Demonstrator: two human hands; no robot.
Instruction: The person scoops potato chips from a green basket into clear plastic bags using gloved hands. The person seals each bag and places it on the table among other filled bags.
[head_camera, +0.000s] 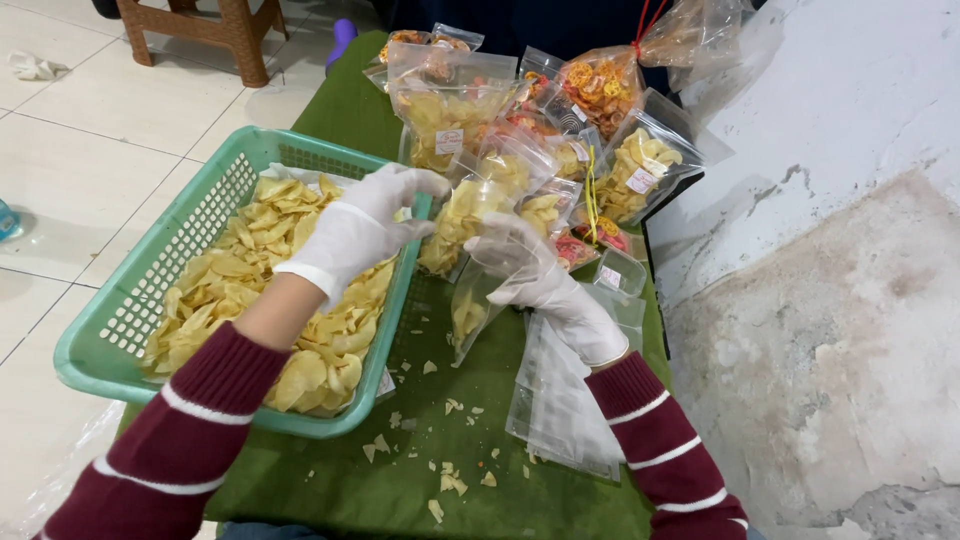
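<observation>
Holding the clear pouch (478, 300) right of the green basket (110, 345), my right hand (535, 275) risks spilling; left hand (365, 225) pinches chips (250, 270).

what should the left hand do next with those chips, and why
Probably drop them into the clear pouch: the left hand hangs at the green basket rim, the right hand holds the pouch open, and few chips are inside.

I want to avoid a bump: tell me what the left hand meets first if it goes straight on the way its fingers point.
Probably the clear pouch held open by the right hand; the left hand points right at it, though depth is unclear.
</observation>
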